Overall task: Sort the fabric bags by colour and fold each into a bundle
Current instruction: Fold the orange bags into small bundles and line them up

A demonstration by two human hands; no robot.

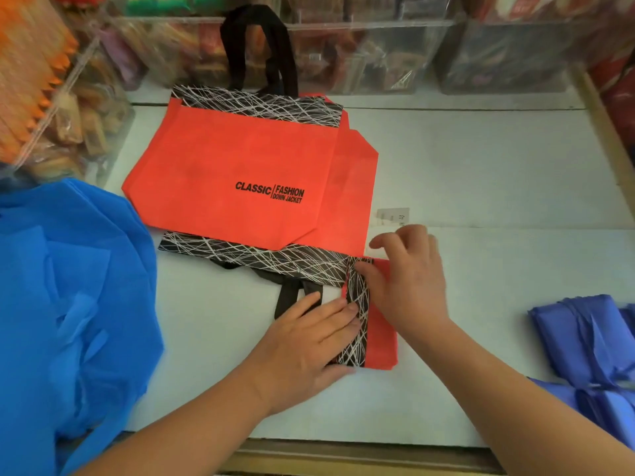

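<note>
An orange bag (233, 166) printed "CLASSIC FASHION DOWN JACKET" lay flat at the middle of the white desk (481, 166). Its black handles (261, 46) pointed to 12 o'clock, towards clear bins (378, 46) of packaged goods. A second orange bag (381, 338) lay partly under it. Its black-and-white patterned band (275, 255) ran along the first bag's 6 o'clock edge, and its end was folded over towards 6 o'clock.

The left hand (309, 341) lay flat, fingers straight and together, pressing the folded band from its 9 o'clock side, with dark straps just beside its fingertips. The right hand (409, 280) sat at the fold's 3 o'clock side, fingers apart and loosely bent above the fabric. Its thumb tip touched the corner where the band turned. It was slightly blurred.

A loose heap of bright blue bags (68, 286) filled the desk at 9 o'clock. Folded darker blue bundles (584, 338) lay at 4 o'clock, well apart from the orange bags.
</note>
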